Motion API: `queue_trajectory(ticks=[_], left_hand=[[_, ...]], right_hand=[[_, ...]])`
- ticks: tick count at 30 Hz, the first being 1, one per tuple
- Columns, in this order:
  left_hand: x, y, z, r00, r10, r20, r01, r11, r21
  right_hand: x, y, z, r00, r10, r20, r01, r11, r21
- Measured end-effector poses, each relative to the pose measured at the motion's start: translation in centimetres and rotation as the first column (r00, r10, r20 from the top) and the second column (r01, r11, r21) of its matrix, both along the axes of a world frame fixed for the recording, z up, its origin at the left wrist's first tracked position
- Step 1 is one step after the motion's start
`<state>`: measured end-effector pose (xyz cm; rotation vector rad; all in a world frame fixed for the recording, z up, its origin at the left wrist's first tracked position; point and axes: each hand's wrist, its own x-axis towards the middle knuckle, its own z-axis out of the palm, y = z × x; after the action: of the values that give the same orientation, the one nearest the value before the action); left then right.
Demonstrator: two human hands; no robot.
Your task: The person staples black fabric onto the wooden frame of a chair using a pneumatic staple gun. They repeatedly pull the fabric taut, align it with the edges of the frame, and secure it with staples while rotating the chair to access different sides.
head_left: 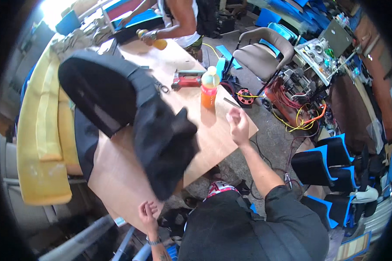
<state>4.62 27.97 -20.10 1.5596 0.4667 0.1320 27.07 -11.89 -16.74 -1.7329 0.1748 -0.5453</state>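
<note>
The left hand is loosely curled, empty, close to the worktop's near corner and just short of the hanging cloth. The right hand, also half-curled and seemingly empty, hovers by the right edge, near an orange drink bottle. The black curved panel, trailing that cloth, rises over the worktop's left edge. The panel looks stiff but fairly light, the cloth soft and floppy; its firm rim probably offers the surest hold. The bottle's label shows marks too small to read.
</note>
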Motion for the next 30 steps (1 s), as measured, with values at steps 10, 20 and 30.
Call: queue_trajectory(ticks=[10,20,30], left_hand=[[0.8,-6.8,-0.5,0.93,0.237,-0.28,0.065,0.643,0.763],[3.3,-10.0,3.6,0.831,0.376,-0.409,0.273,0.365,0.89],[9.9,-10.8,5.2,0.928,-0.175,-0.33,0.374,0.448,0.812]], right_hand=[[24.2,-9.6,-4.8,0.998,0.028,-0.051,-0.03,0.999,-0.034],[38.8,-1.3,-13.2,0.649,0.592,-0.478,-0.654,0.113,-0.748],[37.3,-8.4,-9.2,0.814,0.258,-0.52,-0.552,0.065,-0.831]])
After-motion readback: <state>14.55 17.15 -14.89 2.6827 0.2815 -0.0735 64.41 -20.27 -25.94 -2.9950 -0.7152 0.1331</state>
